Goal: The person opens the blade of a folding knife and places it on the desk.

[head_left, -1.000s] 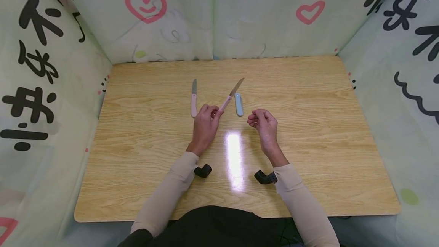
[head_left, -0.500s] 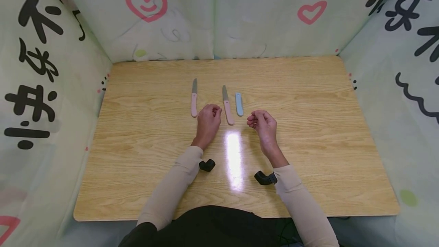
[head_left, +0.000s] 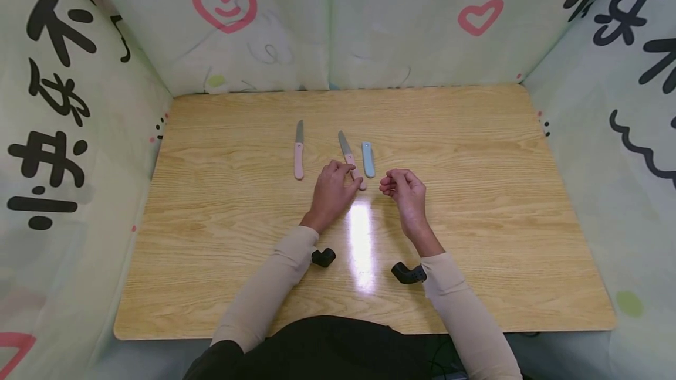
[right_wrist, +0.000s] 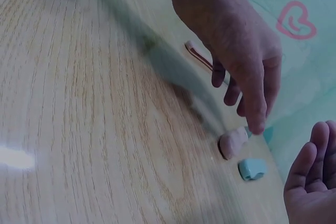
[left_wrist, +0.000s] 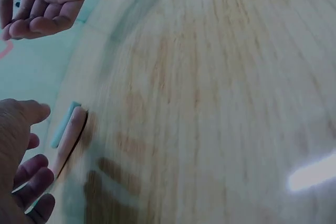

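Left hand [head_left: 331, 190] spread over middle knife [head_left: 347, 150], not gripping; right hand [head_left: 409, 197] loose, empty | it lies on bench [head_left: 465, 221] between left knife [head_left: 298, 154] and blue handle [head_left: 368, 160] | blades point away, presumably keeping handles within reach

Tightest spot is the middle: the left hand [head_left: 333, 192] is right over the handle of the slanted pink knife [head_left: 349, 158], with the blue handle [head_left: 368, 160] just beside it, leaving only a slim lane between that blue piece and the right hand [head_left: 409, 192]. There's a decent gap over to the straight pink knife [head_left: 298, 151], but the left hand plugs its near end. Loads of bare surface [head_left: 491, 210] out to either side, tbh, up to the printed walls [head_left: 380, 28].
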Available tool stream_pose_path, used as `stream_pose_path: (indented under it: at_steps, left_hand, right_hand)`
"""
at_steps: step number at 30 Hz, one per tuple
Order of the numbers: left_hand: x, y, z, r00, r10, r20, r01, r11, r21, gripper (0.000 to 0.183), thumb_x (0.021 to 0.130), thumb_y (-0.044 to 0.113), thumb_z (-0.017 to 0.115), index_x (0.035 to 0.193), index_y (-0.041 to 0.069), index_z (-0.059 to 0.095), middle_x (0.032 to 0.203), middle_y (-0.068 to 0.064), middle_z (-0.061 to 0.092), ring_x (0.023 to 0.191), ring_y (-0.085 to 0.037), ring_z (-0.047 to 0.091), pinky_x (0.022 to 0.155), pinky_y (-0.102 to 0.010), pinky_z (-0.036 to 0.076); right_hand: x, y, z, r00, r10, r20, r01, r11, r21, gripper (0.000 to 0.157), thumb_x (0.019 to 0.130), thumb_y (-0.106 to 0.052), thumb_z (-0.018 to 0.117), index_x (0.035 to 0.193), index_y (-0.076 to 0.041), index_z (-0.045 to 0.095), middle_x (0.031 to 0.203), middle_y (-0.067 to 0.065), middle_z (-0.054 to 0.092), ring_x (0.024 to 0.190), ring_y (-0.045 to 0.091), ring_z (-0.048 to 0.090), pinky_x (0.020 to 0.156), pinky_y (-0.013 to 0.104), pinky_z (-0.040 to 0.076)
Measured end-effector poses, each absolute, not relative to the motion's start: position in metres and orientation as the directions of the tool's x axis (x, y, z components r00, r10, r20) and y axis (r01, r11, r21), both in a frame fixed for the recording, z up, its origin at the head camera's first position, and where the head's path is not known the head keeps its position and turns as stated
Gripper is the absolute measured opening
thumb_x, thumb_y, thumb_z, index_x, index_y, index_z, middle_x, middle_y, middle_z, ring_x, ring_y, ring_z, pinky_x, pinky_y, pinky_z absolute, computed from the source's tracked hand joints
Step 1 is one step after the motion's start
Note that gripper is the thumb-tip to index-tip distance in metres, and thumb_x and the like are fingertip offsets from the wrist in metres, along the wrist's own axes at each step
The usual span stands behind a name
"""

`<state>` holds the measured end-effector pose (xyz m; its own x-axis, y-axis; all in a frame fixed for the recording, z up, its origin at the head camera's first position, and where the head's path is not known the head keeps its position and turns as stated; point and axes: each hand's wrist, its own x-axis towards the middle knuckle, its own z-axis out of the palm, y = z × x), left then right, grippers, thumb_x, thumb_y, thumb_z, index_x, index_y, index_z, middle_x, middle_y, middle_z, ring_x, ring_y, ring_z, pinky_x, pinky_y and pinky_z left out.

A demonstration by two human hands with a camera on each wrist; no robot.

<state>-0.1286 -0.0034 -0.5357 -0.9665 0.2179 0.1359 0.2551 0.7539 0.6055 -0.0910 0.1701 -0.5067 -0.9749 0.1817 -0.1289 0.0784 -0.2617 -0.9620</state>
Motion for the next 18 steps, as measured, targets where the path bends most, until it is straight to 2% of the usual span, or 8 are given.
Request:
stream_pose_path:
  at_steps: [4,7,11,18]
  left_hand:
    - [-0.1256,0.0003,-0.5378,-0.952,0.288,0.106,0.297,0.777,0.555,0.05,0.094,0.044,0.072,0.129,0.008,0.069,0.122,-0.011,0.057,0.108,-0.028,0.054,0.089,-0.04,0.047]
    - [-0.1244,0.0014,-0.5398,-0.938,0.334,0.094,0.334,0.794,0.508,0.055,0.092,0.048,0.073,0.132,0.01,0.067,0.134,-0.011,0.054,0.117,-0.029,0.051,0.093,-0.042,0.046]
    - [-0.1251,0.0017,-0.5418,-0.923,0.373,0.092,0.375,0.822,0.429,0.049,0.093,0.047,0.073,0.129,0.014,0.07,0.145,-0.009,0.05,0.125,-0.03,0.048,0.096,-0.045,0.045]
    - [-0.1284,0.0014,-0.5429,-0.917,0.387,0.098,0.393,0.833,0.39,0.033,0.098,0.035,0.069,0.122,0.014,0.074,0.145,-0.006,0.055,0.129,-0.028,0.05,0.094,-0.046,0.047]
  right_hand:
    - [-0.0917,0.1706,-0.5076,-0.975,0.183,-0.125,0.072,-0.27,-0.96,0.02,0.107,-0.011,0.05,0.101,0.005,0.061,0.085,0.006,0.066,0.075,0.015,0.065,0.071,0.024,0.055]
    - [-0.0915,0.1711,-0.5081,-0.975,0.185,-0.126,0.072,-0.272,-0.96,0.02,0.107,-0.01,0.05,0.101,0.006,0.06,0.084,0.006,0.067,0.074,0.015,0.064,0.07,0.024,0.055]
    - [-0.0906,0.1714,-0.5085,-0.975,0.18,-0.133,0.081,-0.267,-0.96,0.027,0.107,-0.011,0.05,0.106,0.016,0.055,0.084,0.006,0.067,0.074,0.015,0.064,0.07,0.025,0.055]
    - [-0.0897,0.1721,-0.5078,-0.978,0.162,-0.131,0.086,-0.259,-0.962,0.033,0.107,-0.013,0.051,0.11,0.02,0.052,0.085,0.006,0.067,0.075,0.015,0.064,0.072,0.028,0.056]
